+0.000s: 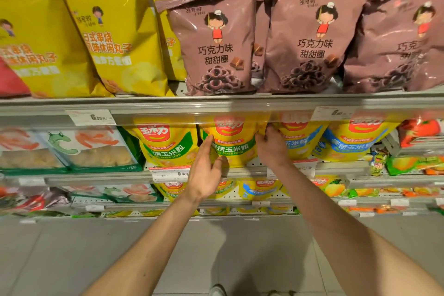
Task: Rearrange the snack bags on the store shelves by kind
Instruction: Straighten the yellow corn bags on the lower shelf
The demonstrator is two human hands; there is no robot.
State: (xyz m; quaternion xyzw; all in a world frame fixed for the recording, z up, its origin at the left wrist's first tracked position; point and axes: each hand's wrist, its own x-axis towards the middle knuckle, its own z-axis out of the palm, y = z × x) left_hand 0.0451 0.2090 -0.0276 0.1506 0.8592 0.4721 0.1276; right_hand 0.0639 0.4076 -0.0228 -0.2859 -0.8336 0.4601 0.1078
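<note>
While both arms reach forward to the second shelf (216,170), the two hands work on one yellow corn bag with a green band (230,144). This bag stands upright in the row, between another green-band corn bag (168,144) on its left side and a blue-band corn bag (300,142) on its right side. The left hand (206,173) lies against the left edge of the bag with its fingers almost straight and the thumb spread out in front of the bag's lower part; its grip is wide and loose, it touches the bag but does not close around it. The right hand (270,144) has its fingers curled around the right edge of the same bag, near the top corner, so this grip is closed on the bag.

On the upper shelf (216,103) stand brown chocolate ring bags (216,45) on the right part and yellow snack bags (120,41) on the left part. A white price tag (91,117) hangs on the front rail of that shelf. Left of the corn bags there are shrimp cracker bags (91,149) with a green frame. Further right on the second shelf lies a red tomato-picture bag (420,132). Below, the grey floor (240,247) is seen between the arms.
</note>
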